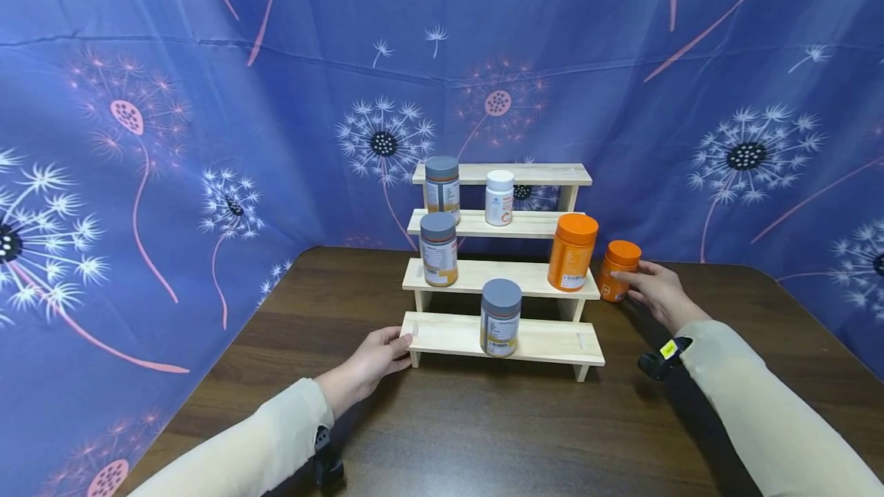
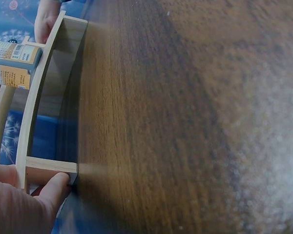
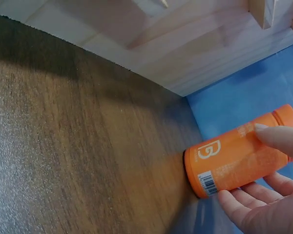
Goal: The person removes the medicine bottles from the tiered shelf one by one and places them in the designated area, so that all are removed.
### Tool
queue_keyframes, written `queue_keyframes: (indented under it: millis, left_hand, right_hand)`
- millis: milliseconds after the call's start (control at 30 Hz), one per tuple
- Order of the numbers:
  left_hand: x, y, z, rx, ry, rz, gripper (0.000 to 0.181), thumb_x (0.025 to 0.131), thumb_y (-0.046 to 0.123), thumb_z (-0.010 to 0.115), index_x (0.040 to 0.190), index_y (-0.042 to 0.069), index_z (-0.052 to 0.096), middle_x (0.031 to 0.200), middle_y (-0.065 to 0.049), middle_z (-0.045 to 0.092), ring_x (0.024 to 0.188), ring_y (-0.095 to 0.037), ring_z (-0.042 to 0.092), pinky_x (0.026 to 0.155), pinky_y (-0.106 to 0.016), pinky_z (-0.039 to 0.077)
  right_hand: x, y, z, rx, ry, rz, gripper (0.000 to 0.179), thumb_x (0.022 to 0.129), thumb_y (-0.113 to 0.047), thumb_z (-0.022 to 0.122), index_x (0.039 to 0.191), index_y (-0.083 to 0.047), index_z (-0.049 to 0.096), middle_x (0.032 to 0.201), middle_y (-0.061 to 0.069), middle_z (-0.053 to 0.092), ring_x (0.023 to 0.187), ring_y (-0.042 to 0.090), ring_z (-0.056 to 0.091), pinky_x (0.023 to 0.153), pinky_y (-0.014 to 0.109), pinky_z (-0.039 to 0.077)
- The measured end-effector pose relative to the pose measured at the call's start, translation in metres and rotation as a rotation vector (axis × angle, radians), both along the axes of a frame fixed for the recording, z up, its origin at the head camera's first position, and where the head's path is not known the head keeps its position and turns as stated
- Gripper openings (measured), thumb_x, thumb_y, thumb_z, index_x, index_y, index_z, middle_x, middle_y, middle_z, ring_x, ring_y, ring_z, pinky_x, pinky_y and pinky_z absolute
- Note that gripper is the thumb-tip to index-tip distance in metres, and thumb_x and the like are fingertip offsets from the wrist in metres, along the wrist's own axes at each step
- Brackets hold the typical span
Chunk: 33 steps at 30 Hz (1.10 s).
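Observation:
A wooden tiered display rack (image 1: 442, 332) stands on the table. My left hand (image 1: 378, 359) grips the left end of its lowest shelf, the thumb (image 2: 56, 187) against the front leg. To the right of the rack, my right hand (image 1: 656, 291) holds an orange bottle (image 1: 618, 273) between thumb and fingers. In the right wrist view this orange bottle (image 3: 234, 156) shows a white logo and a barcode; its base is at the tabletop. A larger orange bottle (image 1: 572, 255) stands at the right end of the second shelf from the bottom.
Grey-lidded bottles stand on the bottom shelf (image 1: 500, 320), the second shelf (image 1: 439, 251) and higher at the left (image 1: 442, 194). A small white bottle (image 1: 499, 199) stands on the third shelf. Behind the brown table (image 1: 483, 428) hangs a blue dandelion cloth (image 1: 594, 83).

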State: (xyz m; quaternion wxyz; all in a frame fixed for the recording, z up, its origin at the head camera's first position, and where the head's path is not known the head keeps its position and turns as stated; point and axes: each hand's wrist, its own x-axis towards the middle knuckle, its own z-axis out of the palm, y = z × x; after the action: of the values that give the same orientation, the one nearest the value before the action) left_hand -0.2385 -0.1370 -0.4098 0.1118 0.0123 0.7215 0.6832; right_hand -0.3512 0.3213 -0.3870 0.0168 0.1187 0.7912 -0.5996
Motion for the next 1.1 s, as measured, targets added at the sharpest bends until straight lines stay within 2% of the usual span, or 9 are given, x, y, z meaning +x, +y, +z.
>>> queue_keyframes:
  millis: [167, 400, 533, 667, 800, 900, 967, 1000, 1100]
  left_hand:
    - [0.0, 0.001, 0.002, -0.005, -0.002, 0.011, 0.038, 0.103, 0.006, 0.041, 0.131, -0.019, 0.041, 0.119, -0.028, 0.058, 0.119, -0.031, 0.053, 0.106, -0.051, 0.046]
    - [0.001, 0.0, 0.003, -0.006, -0.002, 0.006, 0.039, 0.103, 0.006, 0.04, 0.133, -0.019, 0.04, 0.125, -0.035, 0.053, 0.116, -0.027, 0.056, 0.107, -0.051, 0.045]
    - [0.0, 0.001, 0.002, -0.006, -0.004, 0.011, 0.038, 0.103, 0.006, 0.041, 0.132, -0.019, 0.041, 0.124, -0.033, 0.055, 0.116, -0.027, 0.056, 0.107, -0.051, 0.046]
    - [0.0, 0.001, 0.001, -0.011, -0.01, 0.017, 0.038, 0.103, 0.006, 0.041, 0.132, -0.019, 0.041, 0.122, -0.032, 0.056, 0.117, -0.029, 0.055, 0.106, -0.05, 0.046]
    - [0.001, 0.001, 0.001, -0.009, -0.012, 0.016, 0.039, 0.103, 0.005, 0.04, 0.133, -0.019, 0.04, 0.125, -0.035, 0.054, 0.117, -0.029, 0.055, 0.106, -0.051, 0.046]
    - [0.0, 0.001, 0.001, -0.004, -0.009, 0.014, 0.039, 0.103, 0.005, 0.04, 0.133, -0.019, 0.04, 0.126, -0.035, 0.053, 0.118, -0.029, 0.054, 0.107, -0.051, 0.045]
    - [0.0, 0.001, 0.001, -0.001, -0.008, 0.017, 0.038, 0.103, 0.005, 0.04, 0.133, -0.019, 0.04, 0.126, -0.035, 0.053, 0.118, -0.029, 0.054, 0.107, -0.051, 0.045]
    - [0.0, 0.001, 0.001, -0.001, -0.008, 0.018, 0.038, 0.103, 0.005, 0.04, 0.132, -0.019, 0.041, 0.126, -0.035, 0.053, 0.117, -0.029, 0.054, 0.107, -0.051, 0.045]
    - [0.0, 0.001, 0.001, -0.004, -0.006, 0.019, 0.037, 0.103, 0.004, 0.04, 0.132, -0.019, 0.041, 0.125, -0.035, 0.054, 0.115, -0.028, 0.055, 0.107, -0.05, 0.045]
  right_hand:
    - [0.004, 0.0, 0.007, 0.001, 0.03, -0.036, 0.082, 0.095, -0.031, 0.062, 0.154, -0.001, 0.013, 0.158, 0.023, 0.018, 0.137, 0.033, 0.038, 0.109, 0.03, 0.044]
    - [0.005, 0.0, 0.017, -0.02, 0.048, -0.042, 0.083, 0.094, -0.034, 0.062, 0.154, -0.002, 0.015, 0.159, 0.022, 0.018, 0.14, 0.035, 0.033, 0.111, 0.039, 0.039]
    - [0.006, 0.002, 0.02, -0.008, 0.054, -0.057, 0.083, 0.092, -0.035, 0.064, 0.153, -0.002, 0.019, 0.157, 0.023, 0.022, 0.118, 0.021, 0.052, 0.102, 0.028, 0.05]
    - [0.007, 0.003, 0.023, -0.017, 0.071, -0.054, 0.082, 0.091, -0.035, 0.066, 0.152, -0.002, 0.023, 0.149, 0.021, 0.034, 0.094, 0.001, 0.053, 0.083, 0.015, 0.057]
    - [0.01, 0.004, 0.028, -0.046, 0.091, -0.049, 0.078, 0.09, -0.035, 0.068, 0.15, -0.003, 0.03, 0.122, -0.001, 0.049, 0.087, -0.002, 0.055, 0.075, 0.012, 0.057]
    - [0.011, 0.005, 0.033, -0.029, 0.102, -0.05, 0.077, 0.089, -0.038, 0.069, 0.149, -0.005, 0.034, 0.122, -0.001, 0.05, 0.094, 0.002, 0.056, 0.089, 0.019, 0.056]
    - [0.009, 0.005, 0.036, -0.006, 0.107, -0.056, 0.078, 0.088, -0.041, 0.069, 0.148, -0.006, 0.035, 0.136, 0.009, 0.047, 0.105, 0.009, 0.055, 0.103, 0.029, 0.051]
    - [0.007, 0.006, 0.036, -0.007, 0.11, -0.076, 0.075, 0.086, -0.041, 0.071, 0.146, -0.009, 0.041, 0.14, 0.009, 0.046, 0.106, 0.01, 0.055, 0.104, 0.032, 0.05]
    - [0.006, 0.006, 0.04, 0.05, 0.116, -0.077, 0.075, 0.088, -0.044, 0.069, 0.147, -0.008, 0.04, 0.153, 0.016, 0.034, 0.121, 0.023, 0.048, 0.113, 0.045, 0.041]
